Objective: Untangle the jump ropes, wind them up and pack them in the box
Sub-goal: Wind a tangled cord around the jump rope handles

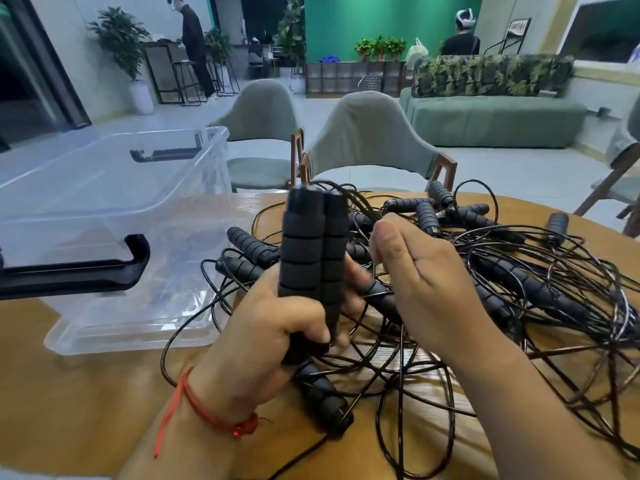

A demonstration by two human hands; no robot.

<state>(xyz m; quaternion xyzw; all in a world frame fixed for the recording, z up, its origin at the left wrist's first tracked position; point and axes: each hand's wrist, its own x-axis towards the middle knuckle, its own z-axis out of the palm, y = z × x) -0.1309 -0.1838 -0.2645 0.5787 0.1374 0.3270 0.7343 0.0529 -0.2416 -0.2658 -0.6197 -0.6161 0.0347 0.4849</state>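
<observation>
My left hand (273,327) grips two black foam jump-rope handles (313,258) side by side, held upright above the table. My right hand (426,275) is just to their right, fingers curled round a thin black cord (372,216) that runs from the handle tops. Behind and beneath both hands lies a tangled heap of black ropes (519,306) with several more foam handles in it. One loose handle (323,396) lies under my left hand. The clear plastic box (114,209), with black latches, stands open at the left.
The wooden table (76,403) carries everything. Two grey-green chairs (367,140) stand at its far side, a third at the right edge. Two people stand far back in the room near plants and a green sofa (491,123).
</observation>
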